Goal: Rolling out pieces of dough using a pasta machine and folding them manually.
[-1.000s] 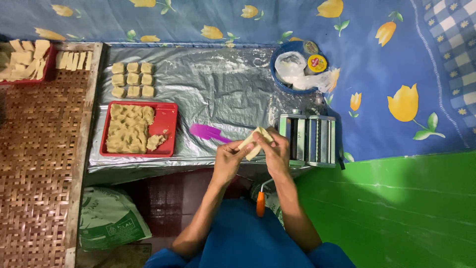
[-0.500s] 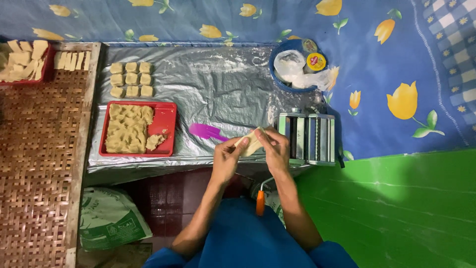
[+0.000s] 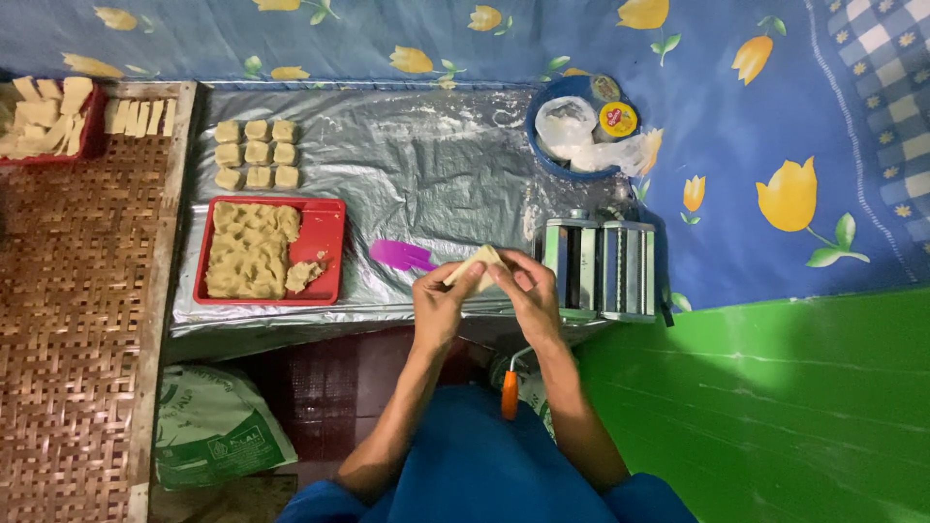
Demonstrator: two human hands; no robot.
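Note:
Both hands hold one pale folded piece of dough (image 3: 477,263) above the front edge of a plastic-covered work sheet (image 3: 407,165). My left hand (image 3: 442,302) pinches its left side and my right hand (image 3: 523,291) pinches its right side. A metal dough roller machine (image 3: 596,266) stands just right of my hands, its orange-handled crank (image 3: 509,392) hanging below. A purple scraper (image 3: 402,256) lies just left of the dough. A red tray (image 3: 325,237) with a slab of dough sits further left.
Several small dough squares (image 3: 257,153) lie in rows at the sheet's far left. A blue bowl (image 3: 544,160) with plastic bags and a small tin stands at the back. A woven mat (image 3: 68,320) holds cut dough pieces (image 3: 44,111). A green bag (image 3: 218,436) lies below.
The dough piece has been folded smaller between my hands. Both hands stayed in nearly the same spot beside the roller machine.

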